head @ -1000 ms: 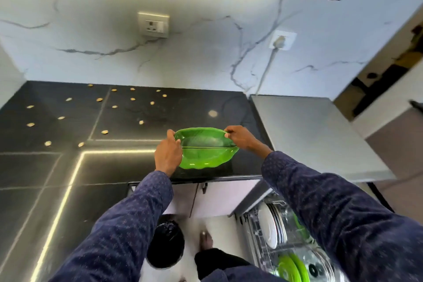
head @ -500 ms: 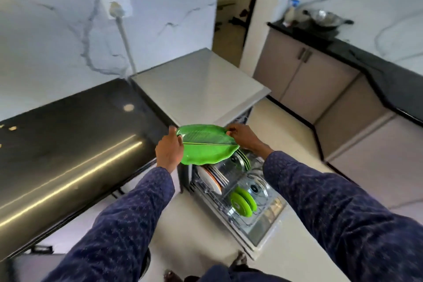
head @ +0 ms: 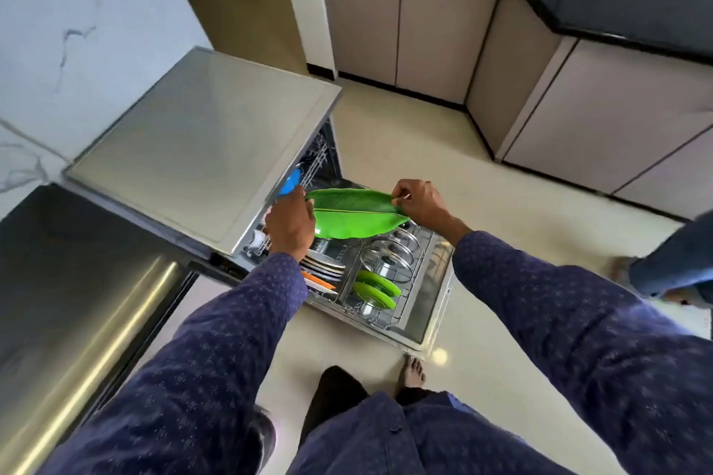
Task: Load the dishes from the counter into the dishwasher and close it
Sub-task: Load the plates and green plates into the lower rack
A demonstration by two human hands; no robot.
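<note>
While held level above the pulled-out lower rack [head: 409, 305] of the open dishwasher [head: 200, 150] | head view: green leaf-shaped dish [head: 357, 215] gripped at both ends | left hand [head: 290, 224] fingers curled round near end | right hand [head: 418, 202] fingers pinching far rim | white plates [head: 324, 268], glass lids [head: 389, 256], two green plates [head: 376, 287] racked below | dark worktop [head: 77, 281] at left.

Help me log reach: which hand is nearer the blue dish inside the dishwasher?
Left. The left hand holds the leaf plate just below the blue dish; the right hand grips its far end.

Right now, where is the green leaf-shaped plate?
The green plate is mid-frame, held at its ends by the left hand and right hand, above the open dishwasher rack.
</note>
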